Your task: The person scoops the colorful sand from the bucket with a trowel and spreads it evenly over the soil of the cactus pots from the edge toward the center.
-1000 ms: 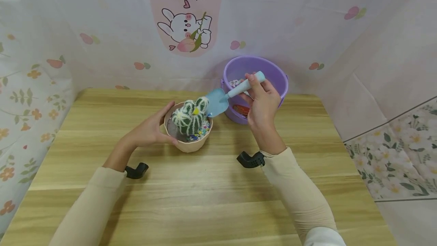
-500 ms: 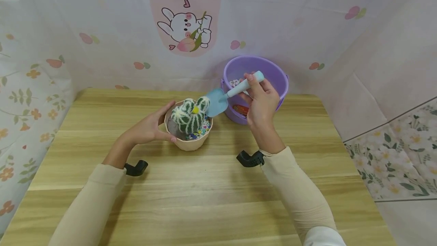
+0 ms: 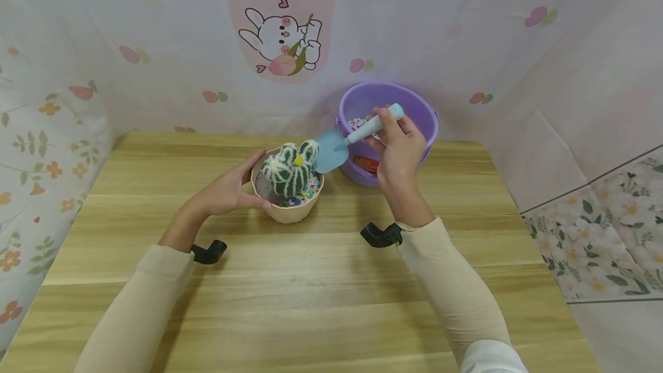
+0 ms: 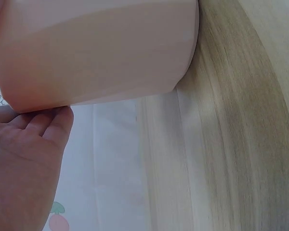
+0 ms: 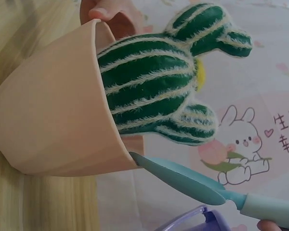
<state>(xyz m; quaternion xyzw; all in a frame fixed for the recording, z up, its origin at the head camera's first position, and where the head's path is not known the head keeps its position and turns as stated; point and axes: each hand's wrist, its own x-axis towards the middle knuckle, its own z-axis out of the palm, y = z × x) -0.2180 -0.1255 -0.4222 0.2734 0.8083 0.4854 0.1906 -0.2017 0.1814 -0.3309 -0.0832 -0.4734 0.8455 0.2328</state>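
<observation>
A peach-coloured flowerpot [image 3: 290, 214] holds a green artificial cactus [image 3: 292, 177] with white fuzzy ribs and a yellow dot. Small coloured pebbles [image 3: 312, 186] lie in the pot beside the cactus; grey fill shows on the left. My left hand [image 3: 228, 191] grips the pot's left side, thumb at the front rim and fingers round the back. In my right hand [image 3: 401, 148] is the handle of a light blue trowel [image 3: 332, 151]. The trowel's tip meets the pot's right rim in the right wrist view, blade sloping down toward the cactus.
Behind my right hand stands a purple bucket [image 3: 357, 94] with white pebbles and a red-orange packet [image 3: 366, 164] inside. All of it stands on a wood-grain table [image 3: 311, 298]. A printed cloth backdrop [image 3: 414, 22] rises behind the table.
The cactus leans a little differently than a second ago. Blue bits seen at the trowel's tip at first no longer show there. Both hands keep their holds.
</observation>
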